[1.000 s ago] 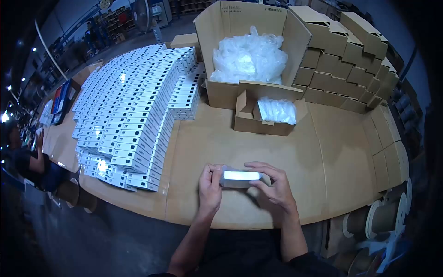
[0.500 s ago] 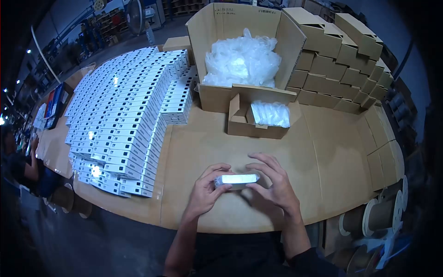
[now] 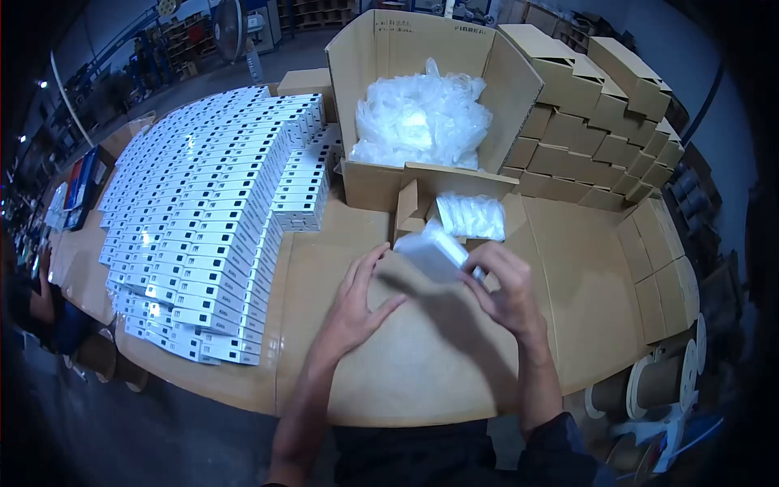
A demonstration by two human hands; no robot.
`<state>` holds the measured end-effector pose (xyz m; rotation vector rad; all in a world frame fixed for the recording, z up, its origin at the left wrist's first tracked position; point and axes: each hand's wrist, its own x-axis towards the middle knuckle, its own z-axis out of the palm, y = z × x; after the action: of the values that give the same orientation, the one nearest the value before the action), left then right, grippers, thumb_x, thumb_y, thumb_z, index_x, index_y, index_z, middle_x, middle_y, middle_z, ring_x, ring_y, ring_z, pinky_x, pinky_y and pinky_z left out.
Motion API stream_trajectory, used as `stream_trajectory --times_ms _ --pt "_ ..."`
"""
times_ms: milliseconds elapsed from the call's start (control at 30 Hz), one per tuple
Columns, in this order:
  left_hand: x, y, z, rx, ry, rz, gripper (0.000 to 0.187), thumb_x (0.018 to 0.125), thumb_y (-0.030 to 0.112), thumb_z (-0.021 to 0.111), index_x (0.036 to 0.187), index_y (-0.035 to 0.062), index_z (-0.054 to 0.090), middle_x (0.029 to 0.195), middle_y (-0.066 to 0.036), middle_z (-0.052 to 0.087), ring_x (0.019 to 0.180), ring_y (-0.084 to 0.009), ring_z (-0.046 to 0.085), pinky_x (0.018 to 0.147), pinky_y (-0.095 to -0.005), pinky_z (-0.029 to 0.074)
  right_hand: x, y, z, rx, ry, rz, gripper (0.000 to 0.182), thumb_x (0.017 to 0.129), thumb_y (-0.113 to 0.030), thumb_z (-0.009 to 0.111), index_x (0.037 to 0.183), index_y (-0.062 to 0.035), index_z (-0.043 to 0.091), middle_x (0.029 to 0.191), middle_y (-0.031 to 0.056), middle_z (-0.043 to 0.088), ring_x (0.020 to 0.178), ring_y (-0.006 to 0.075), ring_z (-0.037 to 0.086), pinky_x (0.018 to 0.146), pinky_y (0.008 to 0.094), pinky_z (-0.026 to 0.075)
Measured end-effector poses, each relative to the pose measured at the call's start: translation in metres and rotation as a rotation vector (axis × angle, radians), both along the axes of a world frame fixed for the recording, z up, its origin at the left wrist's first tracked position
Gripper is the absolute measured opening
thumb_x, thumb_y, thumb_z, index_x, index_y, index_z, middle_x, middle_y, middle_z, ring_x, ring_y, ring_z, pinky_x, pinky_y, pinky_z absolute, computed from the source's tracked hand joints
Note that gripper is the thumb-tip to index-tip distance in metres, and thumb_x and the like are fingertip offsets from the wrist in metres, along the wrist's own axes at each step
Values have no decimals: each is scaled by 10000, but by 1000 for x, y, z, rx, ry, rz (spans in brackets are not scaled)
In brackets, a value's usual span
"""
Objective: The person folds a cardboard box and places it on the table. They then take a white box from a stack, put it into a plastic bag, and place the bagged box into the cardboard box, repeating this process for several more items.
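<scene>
My right hand [image 3: 505, 286] pinches one end of a flat white box [image 3: 434, 255], blurred by motion and tilted above the cardboard-covered table. The box appears to be in clear plastic. My left hand [image 3: 358, 302] is off the box, fingers and thumb spread, just to its left. Directly beyond the held box stands a small open carton [image 3: 411, 203] with a row of plastic-wrapped white packs [image 3: 472, 217] inside. Part of the carton's front is hidden behind the held box.
Stacks of white printed boxes [image 3: 203, 219] cover the left side. A large carton [image 3: 519, 89] of clear plastic bags [image 3: 422, 122] stands behind. Brown cartons [image 3: 584, 138] are piled at right. Spools [image 3: 657, 381] sit below the right edge. Another person [image 3: 32, 292] is at far left.
The white box has gone from between both hands to my right hand alone, moving forward toward the small carton and tilting. My left hand has let go and opened.
</scene>
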<state>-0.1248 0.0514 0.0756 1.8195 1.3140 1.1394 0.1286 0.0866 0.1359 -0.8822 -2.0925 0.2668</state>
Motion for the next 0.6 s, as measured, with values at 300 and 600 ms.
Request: stream_trajectory --times_ms 300,600 --pt "6 60 -30 222 594 -35 765 921 254 728 1589 153 368 1206 -167 613 1113 -348 599 959 -460 489 -36 54 -40 198 146 -428 171 834 16 775 894 -3 616 842 126 573 694 300 608 621 419 500" --pt "9 62 -43 173 566 -26 859 907 227 749 1610 53 288 1092 -109 671 1001 -303 637 895 -432 497 -52 70 -57 43 -7 -488 145 862 -22 739 958 -2 633 888 187 604 763 388 648 665 485 529"
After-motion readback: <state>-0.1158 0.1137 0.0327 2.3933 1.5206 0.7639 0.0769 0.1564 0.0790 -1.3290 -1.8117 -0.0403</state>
